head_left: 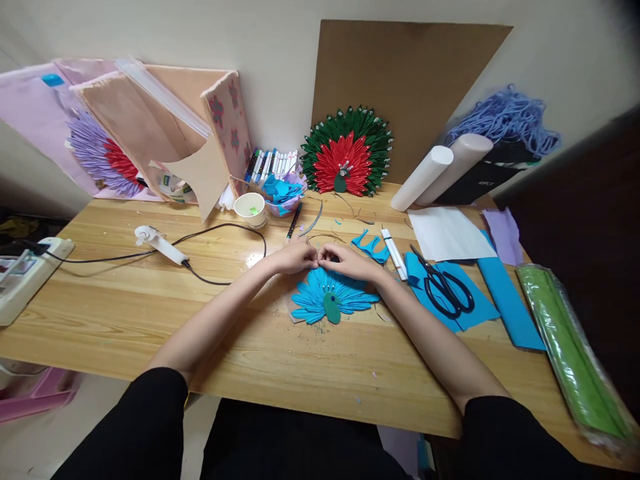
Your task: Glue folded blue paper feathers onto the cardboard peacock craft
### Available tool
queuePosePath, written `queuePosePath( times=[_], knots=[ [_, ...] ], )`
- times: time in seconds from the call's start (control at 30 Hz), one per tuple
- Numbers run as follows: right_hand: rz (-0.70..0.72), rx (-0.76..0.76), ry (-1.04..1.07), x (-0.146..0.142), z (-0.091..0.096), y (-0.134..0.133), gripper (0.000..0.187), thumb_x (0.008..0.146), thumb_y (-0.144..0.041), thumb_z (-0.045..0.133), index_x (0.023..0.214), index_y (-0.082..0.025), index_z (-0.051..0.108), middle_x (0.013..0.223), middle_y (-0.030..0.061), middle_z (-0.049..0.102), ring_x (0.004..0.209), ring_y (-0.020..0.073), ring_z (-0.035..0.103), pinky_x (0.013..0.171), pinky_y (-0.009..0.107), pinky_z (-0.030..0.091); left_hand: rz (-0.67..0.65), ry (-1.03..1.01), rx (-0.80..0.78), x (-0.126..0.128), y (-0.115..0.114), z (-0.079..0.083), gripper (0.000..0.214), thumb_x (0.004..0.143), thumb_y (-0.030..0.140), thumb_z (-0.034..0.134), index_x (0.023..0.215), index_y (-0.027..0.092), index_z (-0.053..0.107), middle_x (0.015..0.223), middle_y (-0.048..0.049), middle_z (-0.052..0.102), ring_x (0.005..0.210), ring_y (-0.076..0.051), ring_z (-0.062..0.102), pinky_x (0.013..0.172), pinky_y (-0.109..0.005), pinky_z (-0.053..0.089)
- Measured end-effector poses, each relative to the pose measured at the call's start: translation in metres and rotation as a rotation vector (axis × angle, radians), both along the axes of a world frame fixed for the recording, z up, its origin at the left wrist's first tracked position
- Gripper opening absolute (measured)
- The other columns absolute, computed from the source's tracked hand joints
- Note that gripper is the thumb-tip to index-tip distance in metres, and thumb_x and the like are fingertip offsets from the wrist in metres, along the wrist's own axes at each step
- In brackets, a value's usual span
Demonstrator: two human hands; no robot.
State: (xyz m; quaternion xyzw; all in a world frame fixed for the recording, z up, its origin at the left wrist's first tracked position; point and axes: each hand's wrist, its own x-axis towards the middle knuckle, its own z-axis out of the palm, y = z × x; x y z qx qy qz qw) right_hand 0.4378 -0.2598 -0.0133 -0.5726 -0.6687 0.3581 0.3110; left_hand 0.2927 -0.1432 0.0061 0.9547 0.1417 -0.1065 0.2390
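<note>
A blue paper peacock fan (330, 297) with a green body lies flat on the wooden table (150, 313) in front of me. My left hand (295, 257) and my right hand (345, 260) meet just above its top edge. Both hands have fingers curled and pinched together over something small that I cannot make out. A blue paper offcut (371, 247) lies just right of my right hand.
Black scissors (445, 288) rest on blue paper sheets (505, 293) at right. A glue gun (160, 245) with its black cord lies at left. A finished red-green peacock fan (347, 152), markers (273, 163), a paper cup (250, 209), white rolls (435, 175) and a green paper roll (570, 350) stand around.
</note>
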Motion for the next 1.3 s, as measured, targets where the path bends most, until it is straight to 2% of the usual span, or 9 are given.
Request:
queuePosePath(
  times=[0.2, 0.43, 0.57, 0.7, 0.8, 0.9, 1.0, 1.3],
  knots=[
    [-0.009, 0.001, 0.002, 0.001, -0.001, -0.001, 0.005, 0.083, -0.024, 0.05, 0.083, -0.02, 0.053, 0.079, 0.0006, 0.054, 0.073, 0.0142, 0.05, 0.066, 0.026, 0.04, -0.081, 0.028, 0.009, 0.008, 0.005, 0.002, 0.019, 0.078, 0.033, 0.058, 0.081, 0.017, 0.067, 0.087, -0.0062, 0.054, 0.094, -0.023, 0.045, 0.081, -0.032, 0.031],
    [-0.007, -0.001, 0.018, 0.001, -0.002, 0.0, 0.005, 0.083, -0.023, 0.05, 0.082, -0.019, 0.053, 0.079, 0.0007, 0.054, 0.073, 0.0139, 0.05, 0.066, 0.026, 0.04, -0.106, 0.011, 0.012, 0.007, 0.004, 0.0, 0.018, 0.078, 0.033, 0.059, 0.08, 0.017, 0.067, 0.086, -0.0055, 0.054, 0.094, -0.021, 0.046, 0.082, -0.03, 0.032],
    [-0.003, -0.017, 0.058, 0.0, -0.001, -0.001, 0.007, 0.084, -0.025, 0.049, 0.083, -0.019, 0.053, 0.08, 0.0009, 0.054, 0.075, 0.0141, 0.05, 0.068, 0.027, 0.041, -0.076, -0.016, 0.013, 0.002, 0.002, 0.002, 0.02, 0.079, 0.035, 0.058, 0.082, 0.016, 0.065, 0.086, -0.006, 0.056, 0.094, -0.022, 0.046, 0.08, -0.031, 0.033],
    [0.007, -0.036, 0.092, 0.0, 0.002, -0.001, 0.011, 0.085, -0.028, 0.048, 0.086, -0.019, 0.054, 0.084, 0.0016, 0.055, 0.077, 0.0144, 0.051, 0.07, 0.027, 0.042, 0.07, -0.221, -0.046, -0.018, -0.006, 0.001, 0.022, 0.086, 0.034, 0.049, 0.087, 0.017, 0.062, 0.09, -0.0057, 0.058, 0.092, -0.02, 0.048, 0.082, -0.032, 0.035],
    [0.02, -0.048, 0.059, 0.002, 0.004, -0.001, 0.011, 0.084, -0.026, 0.049, 0.086, -0.019, 0.057, 0.081, 0.0013, 0.056, 0.073, 0.0141, 0.05, 0.065, 0.026, 0.041, 0.141, -0.36, -0.093, -0.037, -0.016, -0.002, 0.027, 0.09, 0.035, 0.041, 0.089, 0.018, 0.062, 0.091, -0.0052, 0.056, 0.092, -0.019, 0.047, 0.084, -0.033, 0.036],
    [0.044, -0.034, 0.032, 0.003, 0.004, 0.0, 0.011, 0.083, -0.022, 0.048, 0.084, -0.018, 0.058, 0.079, 0.0011, 0.056, 0.071, 0.0137, 0.05, 0.063, 0.026, 0.04, 0.093, -0.395, -0.123, -0.047, -0.024, -0.006, 0.025, 0.09, 0.034, 0.041, 0.094, 0.021, 0.063, 0.094, -0.005, 0.053, 0.096, -0.019, 0.046, 0.087, -0.033, 0.035],
    [0.053, -0.013, 0.01, 0.004, 0.005, 0.0, 0.012, 0.083, -0.02, 0.047, 0.083, -0.018, 0.059, 0.079, 0.0014, 0.057, 0.072, 0.0139, 0.051, 0.065, 0.026, 0.04, 0.052, -0.404, -0.119, -0.049, -0.029, -0.008, 0.026, 0.09, 0.032, 0.041, 0.098, 0.022, 0.064, 0.094, -0.0049, 0.052, 0.096, -0.019, 0.045, 0.088, -0.033, 0.035],
    [0.033, 0.06, -0.216, 0.0, 0.01, -0.003, 0.003, 0.076, -0.021, 0.057, 0.078, -0.019, 0.059, 0.084, 0.0034, 0.056, 0.082, 0.0184, 0.052, 0.072, 0.031, 0.041, 0.063, -0.435, -0.062, -0.049, -0.03, -0.01, 0.024, 0.09, 0.03, 0.042, 0.099, 0.021, 0.063, 0.097, -0.006, 0.051, 0.097, -0.02, 0.043, 0.088, -0.034, 0.036]
  ],
)
